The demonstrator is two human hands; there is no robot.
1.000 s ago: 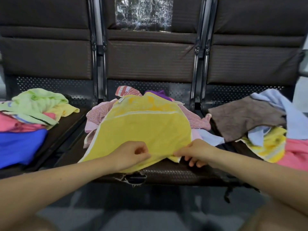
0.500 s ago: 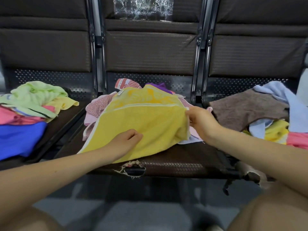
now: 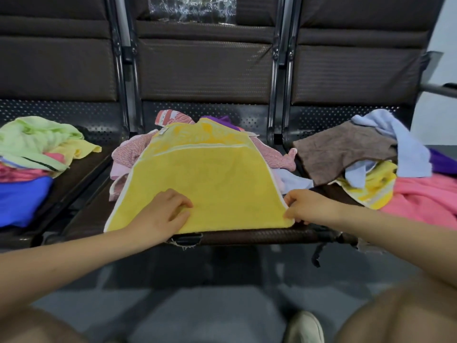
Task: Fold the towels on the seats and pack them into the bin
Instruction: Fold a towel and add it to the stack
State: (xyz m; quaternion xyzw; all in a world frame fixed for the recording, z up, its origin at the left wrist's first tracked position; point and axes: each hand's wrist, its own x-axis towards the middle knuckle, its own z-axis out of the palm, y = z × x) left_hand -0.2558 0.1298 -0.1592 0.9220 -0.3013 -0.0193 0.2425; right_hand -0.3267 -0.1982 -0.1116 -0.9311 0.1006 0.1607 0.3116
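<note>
Now, yellow towel [image 3: 202,184]: spread on middle seat [image 3: 247,235], far end over pink towels [image 3: 128,154].
Left hand [image 3: 164,215]: fingers curled, resting on it.
Right hand [image 3: 309,206]: pinches its right corner.
Right seat: brown towel [image 3: 341,149], pale blue towel [image 3: 405,147].
Left seat: green towel [image 3: 34,139].

The scene is seen through a single wide-angle head-worn view, directed forward and down. The middle seat [image 3: 247,233] is faced squarely at close range, with the flanking seats curved by the lens; both forearms enter from the lower corners, knees at the bottom edge.
</note>
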